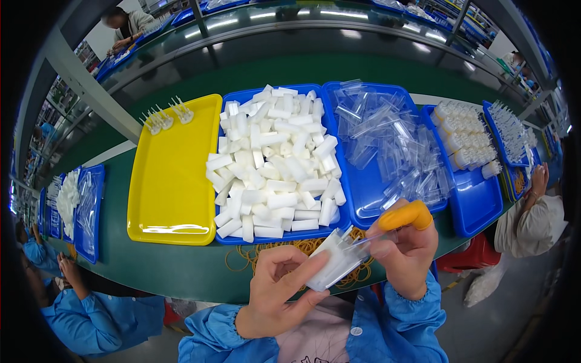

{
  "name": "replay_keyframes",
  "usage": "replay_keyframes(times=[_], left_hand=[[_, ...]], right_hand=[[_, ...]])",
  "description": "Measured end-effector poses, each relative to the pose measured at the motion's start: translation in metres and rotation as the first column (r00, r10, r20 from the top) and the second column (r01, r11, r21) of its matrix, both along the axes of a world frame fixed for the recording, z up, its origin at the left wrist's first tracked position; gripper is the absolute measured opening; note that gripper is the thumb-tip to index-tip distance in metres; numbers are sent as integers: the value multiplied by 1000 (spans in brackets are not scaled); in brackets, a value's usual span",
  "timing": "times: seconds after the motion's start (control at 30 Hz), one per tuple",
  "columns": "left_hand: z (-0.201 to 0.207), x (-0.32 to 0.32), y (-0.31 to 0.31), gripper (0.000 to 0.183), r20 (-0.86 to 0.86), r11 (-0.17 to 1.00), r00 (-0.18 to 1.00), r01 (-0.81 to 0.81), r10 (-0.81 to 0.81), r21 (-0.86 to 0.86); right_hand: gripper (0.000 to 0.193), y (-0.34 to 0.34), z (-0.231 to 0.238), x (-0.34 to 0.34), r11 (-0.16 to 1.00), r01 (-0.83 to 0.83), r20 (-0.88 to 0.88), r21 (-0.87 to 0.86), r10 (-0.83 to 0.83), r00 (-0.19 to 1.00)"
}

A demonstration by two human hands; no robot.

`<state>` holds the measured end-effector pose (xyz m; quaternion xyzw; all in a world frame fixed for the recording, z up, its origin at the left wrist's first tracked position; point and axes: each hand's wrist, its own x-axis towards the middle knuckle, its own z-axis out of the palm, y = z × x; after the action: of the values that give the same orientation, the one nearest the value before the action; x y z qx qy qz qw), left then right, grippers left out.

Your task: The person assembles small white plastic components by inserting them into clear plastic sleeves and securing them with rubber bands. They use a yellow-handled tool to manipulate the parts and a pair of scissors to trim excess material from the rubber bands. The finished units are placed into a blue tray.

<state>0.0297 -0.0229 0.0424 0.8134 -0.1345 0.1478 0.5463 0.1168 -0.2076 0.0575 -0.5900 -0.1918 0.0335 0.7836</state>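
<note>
Only the head view here. Left hand [284,290] is closed around a white block [330,269] at lower centre, thumb on top, fingers underneath. My guess is that's to keep it steady and tilted up toward the other hand. Right hand [404,251], orange covers [405,216] on its fingers, is pinched on a clear plastic piece [361,243] at the block's upper end; can't tell whether the piece is in it or just against it.

Trays fan across mid-frame, probably for easy reach: yellow tray [172,202] left, with white stemmed parts [183,112] at its top; heaped white blocks [272,154] centre; clear plastic strips [387,136] right of those; white bundles [463,133] further right.

Awkward bit: rubber bands [308,247] are strewn right behind the hands, partly hidden. Metal post [91,88] blocks some of the upper left.
</note>
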Motion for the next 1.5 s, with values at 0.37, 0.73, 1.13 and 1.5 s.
replay_keyframes(times=[0.37, 0.73, 1.13, 1.5], left_hand=[[-2, 2, 0, 51, 35, 997, 997, 61, -63, 55], [1, 19, -1, 82, -322, 370, 518, -11, -793, -929], [-1, 12, 0, 62, -297, 247, 523, -166, -798, -955], [-19, 8, 2, 60, -219, 163, 480, -156, -850, -974]], right_hand=[[31, -11, 8, 8, 980, -168, 8, -108, 170, 985], [50, -17, 27, 19, 799, -281, 8, -532, 336, 942], [69, 6, 21, -6, 788, -160, 397, -594, 460, 794], [40, 15, 12, -9, 794, 121, 649, -596, 388, 654]])
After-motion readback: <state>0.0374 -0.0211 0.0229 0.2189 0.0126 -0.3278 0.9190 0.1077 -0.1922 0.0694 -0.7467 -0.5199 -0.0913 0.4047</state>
